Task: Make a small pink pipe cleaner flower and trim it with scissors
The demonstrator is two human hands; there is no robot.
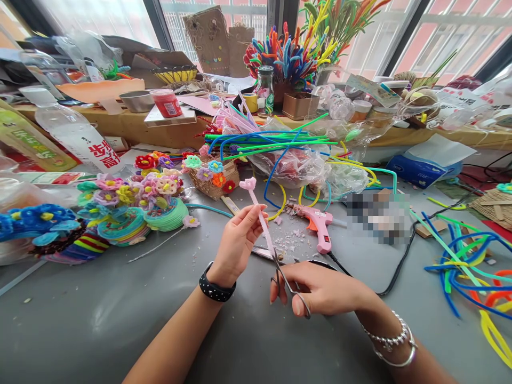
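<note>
my left hand [238, 242] pinches a thin pink chenille stem [265, 229]; my curled right hand [322, 288] holds silver metal scissors [286, 280]; wobble could miscut.

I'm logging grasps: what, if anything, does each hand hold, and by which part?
Left hand: pink fuzzy flower, by its stem. Right hand: scissors, by the handle loops.

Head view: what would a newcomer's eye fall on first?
Probably the bright fuzzy stems bunched on the back ledge. Then, in the middle, the left hand holding a pink stem, with the right hand holding scissors at its lower end. Colourful flowers crowd the table's left side.
</note>
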